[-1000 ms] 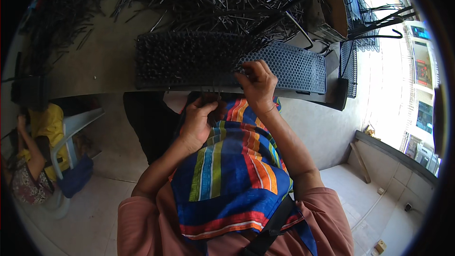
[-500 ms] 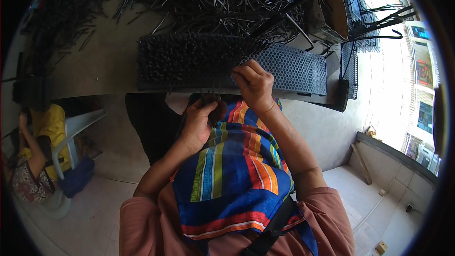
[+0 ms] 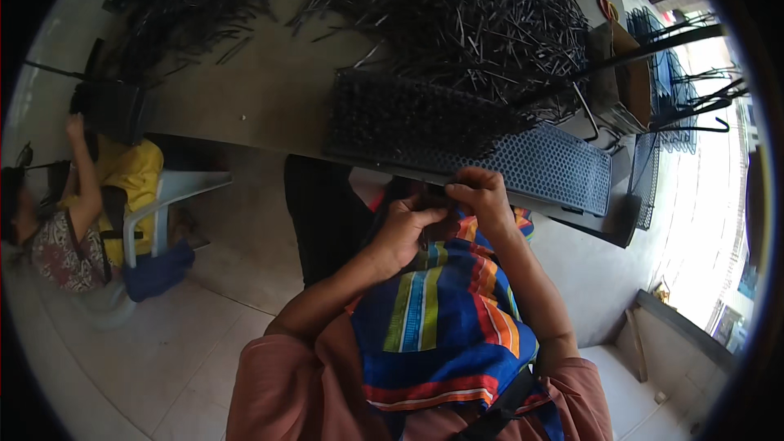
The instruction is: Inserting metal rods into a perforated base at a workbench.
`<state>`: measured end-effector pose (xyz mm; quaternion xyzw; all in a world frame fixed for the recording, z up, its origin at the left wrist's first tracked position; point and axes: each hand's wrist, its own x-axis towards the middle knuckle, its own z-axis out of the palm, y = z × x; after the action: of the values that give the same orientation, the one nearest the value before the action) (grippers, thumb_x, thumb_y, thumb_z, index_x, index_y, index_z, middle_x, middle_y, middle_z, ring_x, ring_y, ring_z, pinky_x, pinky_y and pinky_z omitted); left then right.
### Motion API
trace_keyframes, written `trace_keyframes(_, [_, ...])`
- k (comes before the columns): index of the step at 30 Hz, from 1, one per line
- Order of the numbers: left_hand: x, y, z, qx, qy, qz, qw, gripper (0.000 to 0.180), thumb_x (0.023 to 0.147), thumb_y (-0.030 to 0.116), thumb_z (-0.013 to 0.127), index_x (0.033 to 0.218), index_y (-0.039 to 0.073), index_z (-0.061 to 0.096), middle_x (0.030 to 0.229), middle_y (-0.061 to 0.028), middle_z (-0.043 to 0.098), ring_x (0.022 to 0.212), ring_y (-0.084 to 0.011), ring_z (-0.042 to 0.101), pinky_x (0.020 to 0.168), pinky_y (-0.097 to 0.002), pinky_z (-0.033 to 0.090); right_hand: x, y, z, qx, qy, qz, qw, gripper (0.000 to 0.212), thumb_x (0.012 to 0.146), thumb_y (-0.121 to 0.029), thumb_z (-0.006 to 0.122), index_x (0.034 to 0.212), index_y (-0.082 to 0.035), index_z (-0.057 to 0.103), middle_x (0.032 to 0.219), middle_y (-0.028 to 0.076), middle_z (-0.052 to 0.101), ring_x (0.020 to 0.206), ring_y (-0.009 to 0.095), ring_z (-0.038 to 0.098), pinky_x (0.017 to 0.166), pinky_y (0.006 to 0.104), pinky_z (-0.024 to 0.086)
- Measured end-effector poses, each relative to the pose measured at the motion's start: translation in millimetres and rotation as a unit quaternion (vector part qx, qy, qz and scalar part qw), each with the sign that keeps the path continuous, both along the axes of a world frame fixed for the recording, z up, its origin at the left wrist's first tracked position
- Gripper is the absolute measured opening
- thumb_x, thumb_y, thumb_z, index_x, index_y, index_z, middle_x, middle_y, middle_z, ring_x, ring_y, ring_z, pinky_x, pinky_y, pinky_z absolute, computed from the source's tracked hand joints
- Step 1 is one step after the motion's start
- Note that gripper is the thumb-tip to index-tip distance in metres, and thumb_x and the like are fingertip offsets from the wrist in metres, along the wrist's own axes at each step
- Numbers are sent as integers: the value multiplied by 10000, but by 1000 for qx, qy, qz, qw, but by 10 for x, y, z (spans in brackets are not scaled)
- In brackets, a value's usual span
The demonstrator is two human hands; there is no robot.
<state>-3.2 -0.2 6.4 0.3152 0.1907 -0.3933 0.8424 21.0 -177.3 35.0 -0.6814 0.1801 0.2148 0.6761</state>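
Note:
My left hand (image 3: 398, 238) is closed just below the table's front edge, on what look like thin dark strips, mostly hidden by its fingers. Close against its fingertips, my right hand (image 3: 485, 199) is pinched; whatever lies between its fingers is too small and dark to make out. Right above both hands, along the table edge, lies a long perforated metal rack (image 3: 563, 165). Short dark strips (image 3: 416, 114) crowd its left and middle holes, while holes show bare at its right end.
A large heap of loose black strips (image 3: 490, 20) covers the table (image 3: 253, 98) behind the rack. Black hooked rods (image 3: 629, 55) slant over the right side beside an open cardboard box (image 3: 633, 86). At left another person (image 3: 69, 229) sits by a pale plastic chair (image 3: 175, 188).
My right hand has come down from the rack to meet my left hand at the table edge. The whole view has shifted, so the scene sits further right and lower.

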Motion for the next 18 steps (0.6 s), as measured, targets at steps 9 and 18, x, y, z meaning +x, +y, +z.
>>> trace_keyframes(9, [-48, 372, -100, 30, 81, 94, 992, 224, 929, 148, 605, 1128, 47, 629, 1012, -104, 674, 934, -217, 663, 771, -361, 552, 224, 472, 58, -72, -258, -85, 960, 48, 844, -1, 686, 892, -9, 690, 723, -20, 613, 582, 44, 515, 529, 199, 405])
trace_keyframes(18, [-84, 418, -93, 87, 22, 145, 985, 254, 963, 131, 538, 1193, 31, 581, 987, -109, 670, 900, -219, 661, 744, -357, 539, 429, 622, -4, -192, -418, -28, 887, 144, 769, 64, 707, 896, -5, 700, 850, 46, 654, 724, 87, 607, 637, 215, 462])
